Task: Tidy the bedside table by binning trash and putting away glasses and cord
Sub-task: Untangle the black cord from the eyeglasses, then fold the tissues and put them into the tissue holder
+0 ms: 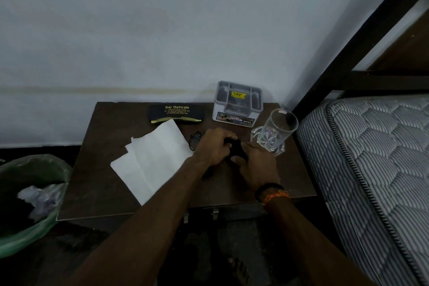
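Both hands meet over the middle of the dark wooden bedside table (97, 183). My left hand (214, 146) and my right hand (257, 165) grip a bundled black cord (236, 150) between them. A loose end of the cord (206, 175) trails out under my left wrist. Black-framed glasses (194, 140) lie just left of my left hand, partly hidden by it. A black glasses case (176, 112) lettered "Sai Opticals" sits closed at the table's back. White paper sheets (153, 160) lie unfolded on the left half.
A grey organiser box (236, 104) stands at the back right. A clear glass mug (276, 132) stands close to my right hand. A bin with a green liner (30, 197) holding trash sits on the floor at left. A striped mattress (371, 169) borders the right.
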The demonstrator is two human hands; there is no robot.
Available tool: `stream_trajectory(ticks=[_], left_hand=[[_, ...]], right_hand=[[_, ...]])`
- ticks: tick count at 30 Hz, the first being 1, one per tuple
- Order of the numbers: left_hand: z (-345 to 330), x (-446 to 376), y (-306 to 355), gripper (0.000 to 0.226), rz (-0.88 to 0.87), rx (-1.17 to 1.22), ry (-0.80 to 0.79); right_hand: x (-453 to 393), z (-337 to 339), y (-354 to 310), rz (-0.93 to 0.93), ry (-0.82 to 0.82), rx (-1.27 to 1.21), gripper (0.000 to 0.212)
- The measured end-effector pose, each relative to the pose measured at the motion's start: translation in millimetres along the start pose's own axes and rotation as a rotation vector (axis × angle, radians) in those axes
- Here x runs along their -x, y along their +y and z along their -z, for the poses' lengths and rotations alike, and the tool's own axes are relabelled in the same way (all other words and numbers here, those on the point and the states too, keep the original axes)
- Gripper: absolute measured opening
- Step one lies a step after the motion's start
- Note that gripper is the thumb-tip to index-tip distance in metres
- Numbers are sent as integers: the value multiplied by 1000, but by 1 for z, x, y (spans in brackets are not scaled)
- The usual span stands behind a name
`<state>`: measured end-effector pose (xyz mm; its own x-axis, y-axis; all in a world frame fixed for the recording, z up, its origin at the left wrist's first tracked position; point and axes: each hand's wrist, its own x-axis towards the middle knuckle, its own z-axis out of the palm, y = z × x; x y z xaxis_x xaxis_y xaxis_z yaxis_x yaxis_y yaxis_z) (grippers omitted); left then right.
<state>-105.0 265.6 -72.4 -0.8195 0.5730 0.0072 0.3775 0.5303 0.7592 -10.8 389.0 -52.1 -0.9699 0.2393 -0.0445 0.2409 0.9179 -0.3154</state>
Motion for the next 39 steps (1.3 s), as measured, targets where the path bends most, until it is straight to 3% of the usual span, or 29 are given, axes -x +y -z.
stream_trajectory(ticks=[7, 11, 16, 23, 31, 36, 39], left_hand=[[2, -2, 8, 47, 20, 76, -10], [21, -3, 6, 50, 59, 82, 114], [58, -2, -7, 33, 111, 214, 306], [92, 20, -16, 27, 145, 277, 398], [110, 51, -39, 15, 154, 28, 316], [117, 72, -59, 22, 169, -119, 150], [122, 83, -72, 26, 193, -207, 165]], right_hand=[[1, -5, -11, -86, 11, 86, 36], [-7, -3, -15, -171, 42, 37, 37], [-11, 5, -13, -185, 66, 8, 40], [-7, 14, -19, -178, 120, 24, 46], [2, 25, -33, -54, 285, -20, 32], [6, 24, -55, -1, 188, -4, 30], [8, 23, -67, 49, 155, -35, 29]])
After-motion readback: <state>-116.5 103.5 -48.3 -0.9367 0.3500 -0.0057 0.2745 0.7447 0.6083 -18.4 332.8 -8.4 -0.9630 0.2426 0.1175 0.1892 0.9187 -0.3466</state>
